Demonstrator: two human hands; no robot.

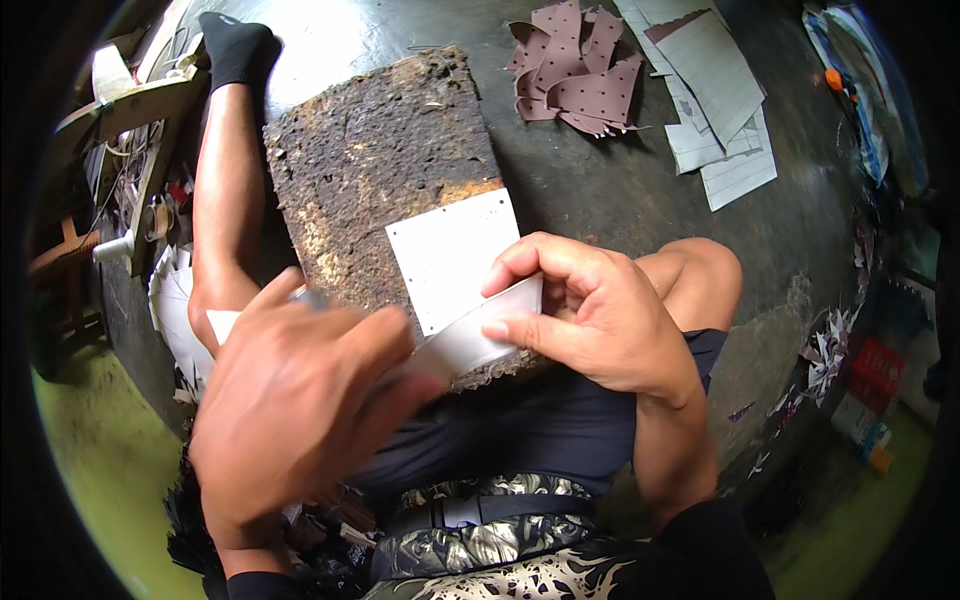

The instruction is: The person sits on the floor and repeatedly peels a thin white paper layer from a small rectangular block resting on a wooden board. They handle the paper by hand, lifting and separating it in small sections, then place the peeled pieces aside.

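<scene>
The right hand (590,315) pinches one end of a curved white strip (470,340); the left hand (300,400) closes around the other end (grip partly hidden). Uneven pull may crease or tear it — the worn cutting board (380,170) lies just beyond.

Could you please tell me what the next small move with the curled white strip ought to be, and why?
Probably lay the curled white paper strip flat on the rough brown block, beside the white punched sheet. Both the left hand and right hand pinch it, bowed, just above the block's near edge.
</scene>
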